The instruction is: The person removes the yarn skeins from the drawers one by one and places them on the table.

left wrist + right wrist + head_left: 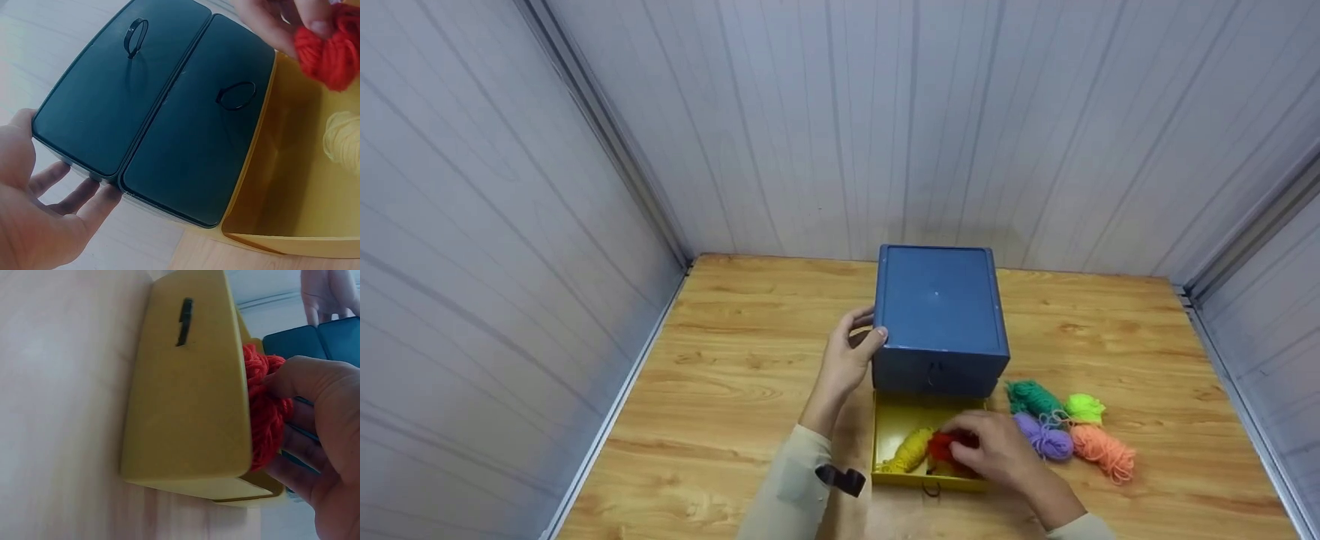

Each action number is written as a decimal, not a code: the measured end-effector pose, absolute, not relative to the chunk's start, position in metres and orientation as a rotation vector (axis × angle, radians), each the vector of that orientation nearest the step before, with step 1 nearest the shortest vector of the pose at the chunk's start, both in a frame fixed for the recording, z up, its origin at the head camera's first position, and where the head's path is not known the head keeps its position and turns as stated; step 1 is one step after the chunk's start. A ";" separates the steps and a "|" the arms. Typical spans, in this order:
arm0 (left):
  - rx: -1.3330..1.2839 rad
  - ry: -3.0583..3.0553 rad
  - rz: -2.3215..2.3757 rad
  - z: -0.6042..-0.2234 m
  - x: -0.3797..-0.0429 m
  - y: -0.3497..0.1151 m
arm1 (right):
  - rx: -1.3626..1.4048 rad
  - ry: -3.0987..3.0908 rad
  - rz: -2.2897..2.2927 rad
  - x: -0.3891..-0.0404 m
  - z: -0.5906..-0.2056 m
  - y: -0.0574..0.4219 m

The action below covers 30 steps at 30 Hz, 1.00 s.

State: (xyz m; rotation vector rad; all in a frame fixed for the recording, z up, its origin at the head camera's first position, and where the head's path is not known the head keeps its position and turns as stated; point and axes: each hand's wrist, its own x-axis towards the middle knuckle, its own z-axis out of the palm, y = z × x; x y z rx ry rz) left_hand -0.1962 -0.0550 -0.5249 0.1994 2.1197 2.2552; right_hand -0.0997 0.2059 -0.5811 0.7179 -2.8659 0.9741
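A blue drawer box (937, 300) stands on the table with its yellow bottom drawer (896, 414) pulled out toward me. My left hand (846, 364) rests against the box's left side, thumb at the top edge and fingers fairly straight. My right hand (997, 446) pinches a skein of red yarn (264, 405) between thumb and fingers, just inside the drawer's front wall. Beside it in the drawer lies a skein of yellow yarn (911, 450). Two blue drawer fronts (194, 124) with black loop pulls are closed in the left wrist view.
Right of the drawer lie skeins of green yarn (1035, 397), purple yarn (1044, 437), neon yellow yarn (1084, 408) and orange yarn (1102, 451). Pale panel walls (810, 127) enclose the wooden table (720, 420) at the back and sides.
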 end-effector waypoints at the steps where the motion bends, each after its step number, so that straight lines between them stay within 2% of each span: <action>1: 0.201 2.117 2.255 -0.525 -0.196 -0.055 | 0.701 -2.865 0.979 -0.099 -0.579 0.207; 16: 0.204 2.128 2.237 -0.524 -0.197 -0.056 | 0.469 -2.796 0.961 -0.094 -0.558 0.234; 30: 0.185 2.147 2.235 -0.523 -0.195 -0.055 | 0.266 -2.915 0.992 -0.083 -0.569 0.271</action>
